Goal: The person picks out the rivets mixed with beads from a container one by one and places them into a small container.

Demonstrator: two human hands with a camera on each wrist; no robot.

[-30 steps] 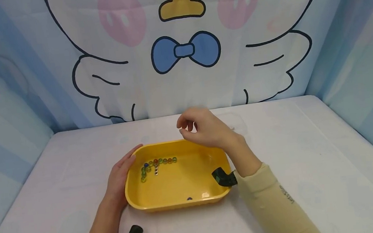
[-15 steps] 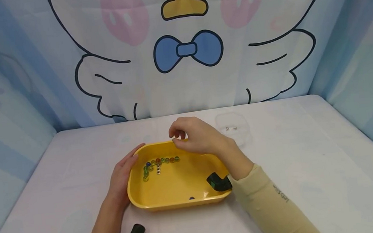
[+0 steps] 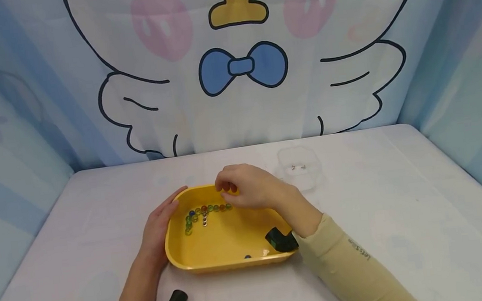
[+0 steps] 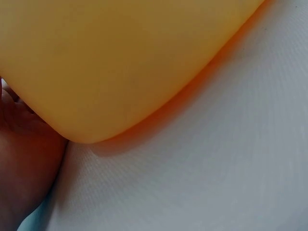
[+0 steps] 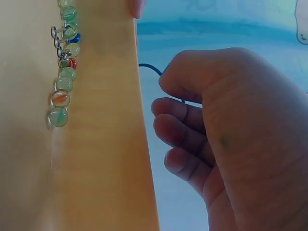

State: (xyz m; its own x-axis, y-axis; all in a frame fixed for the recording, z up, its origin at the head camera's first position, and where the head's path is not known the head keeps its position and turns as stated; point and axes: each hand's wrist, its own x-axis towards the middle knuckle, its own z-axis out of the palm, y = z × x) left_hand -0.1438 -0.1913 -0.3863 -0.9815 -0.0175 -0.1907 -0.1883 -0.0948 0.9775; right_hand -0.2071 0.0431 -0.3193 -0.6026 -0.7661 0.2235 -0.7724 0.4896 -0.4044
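Observation:
A yellow tray [image 3: 228, 240] stands on the white table. My left hand [image 3: 157, 233] lies along its left side, fingers extended against the outer wall; the left wrist view shows the palm by the tray's corner. Inside, several glass marbles [image 3: 216, 207], mostly green with red and blue ones, form a bent line along the back and left. A short row of small silver pieces with round ends [image 3: 204, 219] lies beside them. My right hand [image 3: 249, 186] hovers over the tray's back rim, its fingers loosely curled; in the right wrist view nothing shows between thumb and fingers.
A clear plastic box [image 3: 300, 178] with a few small silver pieces [image 3: 298, 167] sits behind the tray to the right. One blue marble [image 3: 247, 256] lies by the tray's front wall. A printed curtain [image 3: 246, 115] rises behind the table.
My right hand has come down and slightly left, from behind the tray to over its back rim, uncovering the clear box. The left hand stays at the tray's side.

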